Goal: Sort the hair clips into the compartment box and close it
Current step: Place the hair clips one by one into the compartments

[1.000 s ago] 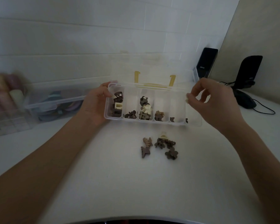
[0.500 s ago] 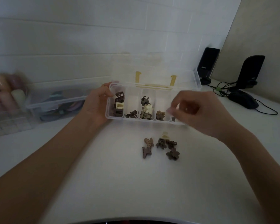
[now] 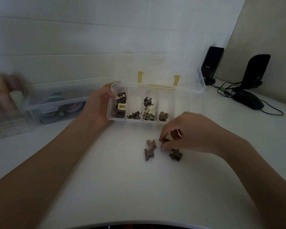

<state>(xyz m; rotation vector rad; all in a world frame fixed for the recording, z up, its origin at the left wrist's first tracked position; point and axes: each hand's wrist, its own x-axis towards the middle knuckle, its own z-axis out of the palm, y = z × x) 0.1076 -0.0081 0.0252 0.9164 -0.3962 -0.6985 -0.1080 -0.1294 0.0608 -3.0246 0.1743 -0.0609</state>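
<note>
Loose hair clips [image 3: 175, 154] still on the white table [image 3: 106, 187], just in front of the open compartment box [image 3: 155, 104]. Right hand [image 3: 193, 134], over the box's right end a second ago, now down on the pile, fingertips pinching a dark clip [image 3: 164, 141]. Left hand [image 3: 97, 106] still gripping the box's left end. Next pick begun; lid [image 3: 185, 76] still up.

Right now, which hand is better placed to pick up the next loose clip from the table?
The right hand: its fingertips already touch the loose hair clips in front of the compartment box. The left hand holds the box's left end, steadying it.
</note>
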